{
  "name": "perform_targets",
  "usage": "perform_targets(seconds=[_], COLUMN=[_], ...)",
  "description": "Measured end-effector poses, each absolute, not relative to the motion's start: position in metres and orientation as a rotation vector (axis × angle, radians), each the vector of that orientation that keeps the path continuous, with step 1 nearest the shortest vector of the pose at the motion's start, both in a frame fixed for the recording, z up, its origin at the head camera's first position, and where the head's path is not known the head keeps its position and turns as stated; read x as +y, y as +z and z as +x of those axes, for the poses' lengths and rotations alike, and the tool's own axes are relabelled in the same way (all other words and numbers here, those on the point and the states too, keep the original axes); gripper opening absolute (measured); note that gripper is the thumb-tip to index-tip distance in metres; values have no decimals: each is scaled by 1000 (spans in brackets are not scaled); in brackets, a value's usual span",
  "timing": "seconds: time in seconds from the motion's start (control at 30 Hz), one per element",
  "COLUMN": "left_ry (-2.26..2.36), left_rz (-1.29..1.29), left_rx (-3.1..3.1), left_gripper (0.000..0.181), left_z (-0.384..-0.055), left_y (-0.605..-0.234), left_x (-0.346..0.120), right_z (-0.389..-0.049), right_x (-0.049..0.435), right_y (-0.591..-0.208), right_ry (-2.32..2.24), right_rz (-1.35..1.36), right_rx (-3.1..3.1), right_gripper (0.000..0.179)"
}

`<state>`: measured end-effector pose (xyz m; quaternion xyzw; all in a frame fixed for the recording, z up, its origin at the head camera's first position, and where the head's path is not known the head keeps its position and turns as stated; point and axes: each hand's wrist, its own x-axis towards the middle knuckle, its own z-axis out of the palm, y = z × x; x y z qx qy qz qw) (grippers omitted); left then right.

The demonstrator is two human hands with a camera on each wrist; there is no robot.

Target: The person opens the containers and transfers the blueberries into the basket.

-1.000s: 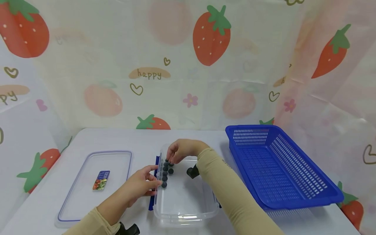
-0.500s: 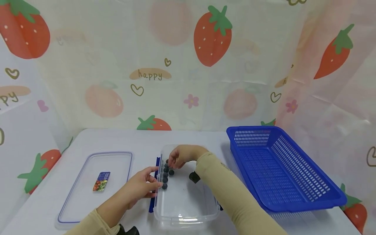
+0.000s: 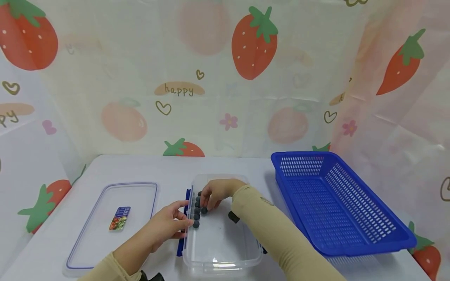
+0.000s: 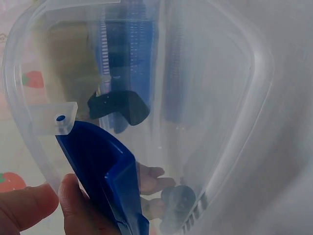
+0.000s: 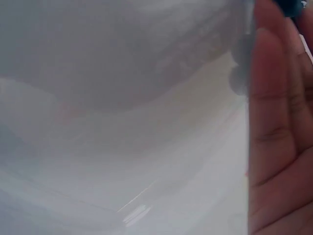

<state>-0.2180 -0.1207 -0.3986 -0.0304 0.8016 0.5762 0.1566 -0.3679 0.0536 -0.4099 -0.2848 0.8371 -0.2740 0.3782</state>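
A clear plastic box [image 3: 225, 242] with blue side latches stands before me on the table. Several blueberries [image 3: 196, 224] line its left wall inside. My left hand [image 3: 168, 222] holds that wall at the rim, thumb and fingers around it beside the blue latch [image 4: 105, 171]. Reaching into the box from the right, my right hand [image 3: 219, 191] pinches at a blueberry [image 3: 204, 210] in a second, shorter row; its fingers partly hide the row behind. In the left wrist view berries [image 4: 178, 198] show dimly through the wall. The right wrist view is blurred.
A clear lid [image 3: 84, 230] with a blue seal lies at left, bearing a small printed card [image 3: 120, 218]. A blue slotted basket [image 3: 369, 218] stands at right. A fruit-print sheet [image 3: 246, 97] hangs behind the white table [image 3: 161, 168].
My right hand has come a little nearer along the berries, its fingertips now at the front berry of the short row. My left hand keeps its hold on the box.
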Motion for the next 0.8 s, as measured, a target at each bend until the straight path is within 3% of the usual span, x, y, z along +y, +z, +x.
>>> perform_targets(seconds=[0.8], left_ry=[1661], left_rz=[-75], left_rx=[2298], left_gripper=[65], left_z=[-218], left_y=[-399], left_x=[-120], right_z=[-356], right_x=[45], right_y=[-409], right_ry=[-536], right_rz=[-747], right_rx=[2228], right_gripper=[11])
